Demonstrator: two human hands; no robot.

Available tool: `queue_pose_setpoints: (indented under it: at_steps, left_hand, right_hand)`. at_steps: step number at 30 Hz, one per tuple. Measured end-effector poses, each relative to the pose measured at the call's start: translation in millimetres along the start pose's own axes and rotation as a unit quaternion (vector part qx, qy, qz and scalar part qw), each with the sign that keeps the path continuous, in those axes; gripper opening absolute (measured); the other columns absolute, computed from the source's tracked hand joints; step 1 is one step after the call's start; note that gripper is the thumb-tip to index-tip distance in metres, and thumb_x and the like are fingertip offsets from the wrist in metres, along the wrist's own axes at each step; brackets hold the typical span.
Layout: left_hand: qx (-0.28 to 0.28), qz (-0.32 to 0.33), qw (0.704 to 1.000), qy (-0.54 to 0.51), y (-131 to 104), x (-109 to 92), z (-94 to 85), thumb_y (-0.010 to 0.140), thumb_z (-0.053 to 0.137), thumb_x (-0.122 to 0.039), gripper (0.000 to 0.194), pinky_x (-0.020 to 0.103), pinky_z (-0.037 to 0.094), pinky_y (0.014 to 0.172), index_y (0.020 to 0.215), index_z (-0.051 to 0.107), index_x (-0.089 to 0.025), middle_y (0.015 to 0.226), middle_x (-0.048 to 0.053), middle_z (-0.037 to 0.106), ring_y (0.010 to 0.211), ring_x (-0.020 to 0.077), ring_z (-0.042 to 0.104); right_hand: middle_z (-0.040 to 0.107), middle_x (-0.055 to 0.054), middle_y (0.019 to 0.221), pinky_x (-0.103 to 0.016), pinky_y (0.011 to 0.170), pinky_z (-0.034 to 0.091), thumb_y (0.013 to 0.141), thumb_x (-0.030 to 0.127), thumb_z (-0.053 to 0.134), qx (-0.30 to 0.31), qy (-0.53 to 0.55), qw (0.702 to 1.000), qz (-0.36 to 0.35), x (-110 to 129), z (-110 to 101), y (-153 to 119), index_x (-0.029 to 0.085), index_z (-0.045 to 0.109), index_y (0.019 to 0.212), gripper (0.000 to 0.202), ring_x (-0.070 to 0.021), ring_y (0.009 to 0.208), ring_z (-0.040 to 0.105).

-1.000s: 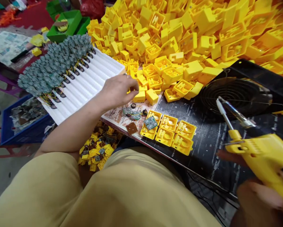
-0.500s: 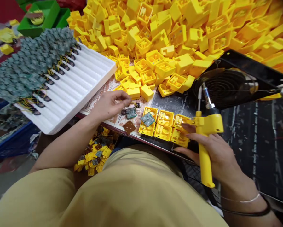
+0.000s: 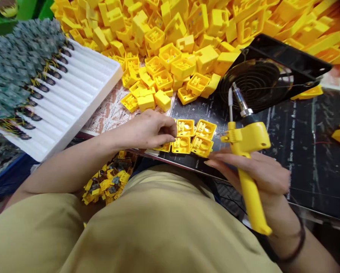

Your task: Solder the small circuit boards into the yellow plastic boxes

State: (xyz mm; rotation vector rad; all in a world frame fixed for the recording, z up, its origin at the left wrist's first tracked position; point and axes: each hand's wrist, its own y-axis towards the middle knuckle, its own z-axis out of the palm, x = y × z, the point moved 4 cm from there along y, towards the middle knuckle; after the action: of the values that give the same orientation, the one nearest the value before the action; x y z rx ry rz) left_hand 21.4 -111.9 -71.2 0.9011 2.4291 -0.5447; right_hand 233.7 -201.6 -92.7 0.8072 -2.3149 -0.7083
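Note:
My left hand (image 3: 151,129) reaches over the left end of a small block of open yellow plastic cases (image 3: 181,145), with thumb and fingertips pinched together. Whatever is between them is hidden, and the hand covers the leftmost cases. A yellow soldering gun (image 3: 251,197) rests in my right hand (image 3: 268,176), its metal tip and thin feed tube pointing up and away from me. The thumb and fingertips of that hand reach toward the right end of the case block. No contact with the cases can be made out.
A large heap of yellow cases (image 3: 164,30) fills the back. Behind the gun's tip leans a black fan (image 3: 255,81). On the left, a white foam tray (image 3: 87,72) carries rows of circuit boards with wires (image 3: 25,57). Below the bench edge lie more yellow parts (image 3: 109,184).
My left hand has moved right, from beside the loose circuit board to over the left cases. The soldering gun stays in my right hand. The whole view has shifted.

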Motion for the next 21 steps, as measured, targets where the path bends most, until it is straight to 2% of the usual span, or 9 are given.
queue_pose_setpoints:
  at_steps: [2, 4, 7, 9, 12, 15, 17, 19, 21]
  left_hand:
    - [0.000, 0.004, 1.000, 0.004, -1, 2, -4.3, 0.081, 0.059, -0.021, 0.013, 0.020, 0.044, 0.066, 0.083, 0.071, -0.017, 0.075, -0.001, 0.070, 0.069, 0.0091, 0.063]
    - [0.001, 0.001, 1.000, -0.024, -1, 8, -15.1, 0.081, 0.059, -0.024, 0.014, 0.020, 0.045, 0.065, 0.082, 0.070, -0.016, 0.075, 0.000, 0.069, 0.069, 0.0092, 0.062]
    - [-0.004, -0.024, 0.994, -0.104, 1, 25, -29.5, 0.080, 0.063, -0.035, 0.021, 0.022, 0.046, 0.061, 0.083, 0.068, -0.015, 0.072, 0.001, 0.067, 0.065, 0.0098, 0.060]
    - [-0.019, -0.051, 0.987, -0.150, 1, 38, -32.5, 0.080, 0.065, -0.043, 0.028, 0.023, 0.046, 0.057, 0.083, 0.067, -0.015, 0.069, 0.002, 0.064, 0.061, 0.0097, 0.059]
    - [-0.025, -0.075, 0.978, -0.195, -2, 47, -29.0, 0.080, 0.064, -0.053, 0.036, 0.022, 0.044, 0.051, 0.080, 0.064, -0.017, 0.067, 0.002, 0.062, 0.057, 0.0096, 0.060]
    - [0.006, -0.056, 0.976, -0.213, -5, 40, -24.0, 0.078, 0.064, -0.059, 0.040, 0.024, 0.044, 0.049, 0.079, 0.064, -0.019, 0.066, 0.003, 0.064, 0.055, 0.0107, 0.059]
    - [0.051, -0.024, 0.980, -0.192, -4, 29, -18.6, 0.080, 0.064, -0.054, 0.035, 0.023, 0.045, 0.052, 0.079, 0.065, -0.019, 0.067, 0.002, 0.067, 0.057, 0.0109, 0.060]
    - [0.084, 0.006, 0.989, -0.120, 0, 20, -11.3, 0.081, 0.064, -0.039, 0.020, 0.022, 0.045, 0.056, 0.080, 0.068, -0.019, 0.067, -0.001, 0.068, 0.059, 0.0101, 0.061]
    - [0.075, 0.020, 0.997, -0.012, 6, 14, -5.3, 0.080, 0.062, -0.024, 0.009, 0.020, 0.043, 0.059, 0.082, 0.070, -0.019, 0.069, -0.003, 0.069, 0.062, 0.0090, 0.061]
  right_hand:
    - [0.071, 0.002, 0.075, -0.019, 0.056, 0.051, 0.076, 0.014, 0.078, -0.002, 0.007, 1.000, -0.009, 2, -9, 0, 0.021, 0.064, 0.095, 0.025, -0.0104, 0.058, 0.065]
    - [0.072, 0.001, 0.082, -0.020, 0.061, 0.053, 0.077, 0.017, 0.079, 0.009, 0.018, 1.000, -0.006, 1, -10, 0, 0.021, 0.063, 0.100, 0.028, -0.0116, 0.065, 0.067]
    - [0.071, -0.005, 0.104, -0.029, 0.077, 0.056, 0.079, 0.025, 0.078, 0.037, 0.038, 0.999, 0.009, -3, 5, 1, 0.021, 0.058, 0.110, 0.037, -0.0177, 0.087, 0.069]
    - [0.069, -0.007, 0.110, -0.037, 0.089, 0.053, 0.083, 0.030, 0.074, 0.048, 0.043, 0.998, -0.002, -2, 21, 4, 0.021, 0.055, 0.112, 0.036, -0.0199, 0.095, 0.068]
    - [0.070, -0.005, 0.098, -0.041, 0.097, 0.048, 0.091, 0.033, 0.065, 0.064, 0.000, 0.997, -0.037, 5, 45, 11, 0.019, 0.055, 0.109, 0.025, -0.0189, 0.089, 0.065]
    - [0.065, -0.004, 0.081, -0.040, 0.092, 0.048, 0.093, 0.028, 0.059, 0.059, -0.059, 0.996, -0.040, 8, 63, 18, 0.018, 0.058, 0.110, 0.020, -0.0205, 0.082, 0.060]
    - [0.061, -0.005, 0.077, -0.039, 0.087, 0.049, 0.092, 0.025, 0.061, 0.043, -0.083, 0.995, -0.025, 5, 68, 21, 0.017, 0.059, 0.111, 0.022, -0.0221, 0.081, 0.058]
    - [0.061, -0.006, 0.078, -0.039, 0.085, 0.049, 0.091, 0.026, 0.062, 0.037, -0.090, 0.995, -0.016, 3, 70, 22, 0.016, 0.059, 0.111, 0.023, -0.0230, 0.083, 0.059]
    - [0.063, -0.005, 0.080, -0.037, 0.085, 0.050, 0.090, 0.031, 0.064, 0.043, -0.075, 0.996, -0.012, 2, 65, 21, 0.018, 0.059, 0.109, 0.023, -0.0216, 0.083, 0.060]
